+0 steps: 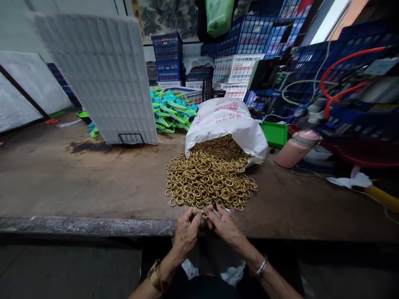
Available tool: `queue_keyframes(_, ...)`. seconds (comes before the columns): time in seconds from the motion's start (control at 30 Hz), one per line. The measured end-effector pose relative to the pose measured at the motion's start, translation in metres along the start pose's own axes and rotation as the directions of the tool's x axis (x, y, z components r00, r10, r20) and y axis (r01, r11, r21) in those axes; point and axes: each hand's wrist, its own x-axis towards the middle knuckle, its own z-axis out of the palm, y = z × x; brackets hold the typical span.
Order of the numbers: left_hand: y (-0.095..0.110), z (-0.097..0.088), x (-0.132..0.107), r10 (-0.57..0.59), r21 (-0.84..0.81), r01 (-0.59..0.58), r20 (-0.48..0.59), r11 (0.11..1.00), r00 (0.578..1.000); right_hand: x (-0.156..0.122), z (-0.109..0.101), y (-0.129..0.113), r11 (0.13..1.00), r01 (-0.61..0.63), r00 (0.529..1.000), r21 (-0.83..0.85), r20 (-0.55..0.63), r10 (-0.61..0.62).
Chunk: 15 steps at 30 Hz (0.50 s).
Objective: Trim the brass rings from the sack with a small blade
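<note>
A heap of brass-coloured rings (210,176) spills from a white sack (224,120) lying on its side on the brown worktable (93,182). Both my hands meet at the near edge of the heap. My left hand (186,234) has its fingers pinched on a ring (204,214). My right hand (226,227) is closed round a small dark tool (215,206) whose tip points up by that ring. A watch sits on my left wrist, a bangle on my right.
A tall white gridded tray (102,74) stands upright at the back left, next to a pile of teal and green pieces (171,110). Blue and white crates (237,54) are stacked behind. A pink bottle (296,147), a green box (274,133) and hoses crowd the right.
</note>
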Motion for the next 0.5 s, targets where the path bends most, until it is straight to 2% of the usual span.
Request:
queue_keyframes(0.1,-0.0001,-0.0006,-0.0013,-0.005,-0.007,0.005,0.031,1.000,1.000,0.0008,0.0017,-0.0024,1.000,-0.008,0.999,-0.004,-0.032,0.008)
queue_keyframes(0.3,-0.0042,-0.0039,-0.0018,-0.197,-0.078,0.207,0.122,0.975,0.973,0.0033,0.0025,-0.0043,0.985,0.076,0.992,-0.155,-0.091,-0.090)
queue_keyframes(0.4,-0.0019,-0.0051,-0.0030,-0.210,-0.091,0.225,0.147,0.970,0.967,0.0031,0.0038,-0.0030,0.978,0.086,0.992,-0.193,-0.076,-0.102)
queue_keyframes(0.5,0.0013,-0.0057,-0.0049,-0.184,-0.084,0.195,0.127,0.977,0.975,0.0017,0.0053,-0.0050,0.981,0.087,0.993,-0.174,-0.058,-0.099)
